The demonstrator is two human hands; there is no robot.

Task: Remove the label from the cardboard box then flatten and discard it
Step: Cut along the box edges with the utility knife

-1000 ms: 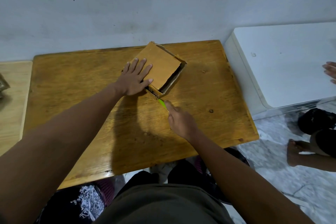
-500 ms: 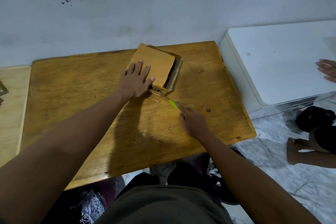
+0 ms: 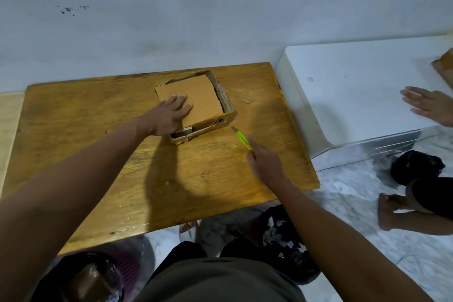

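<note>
A shallow brown cardboard box (image 3: 203,95) lies on the wooden table (image 3: 98,130) near the wall, its flap pushed down inside it. My left hand (image 3: 169,115) presses flat on the flap at the box's near left corner, fingers straight. My right hand (image 3: 264,162) grips a green utility knife (image 3: 242,139) to the right of the box; the blade tip is a little clear of the box's near right corner. No label shows from here.
A white cabinet (image 3: 343,95) stands to the right of the table, with another person's hand (image 3: 429,105) resting on it and their foot (image 3: 389,211) on the marble floor. A black bag of paper scraps (image 3: 289,247) and a purple basket (image 3: 127,260) sit under the table's near edge.
The knife has pulled back to the right, away from the box's near corner. My left hand has turned the box so that it lies squarer to the table.
</note>
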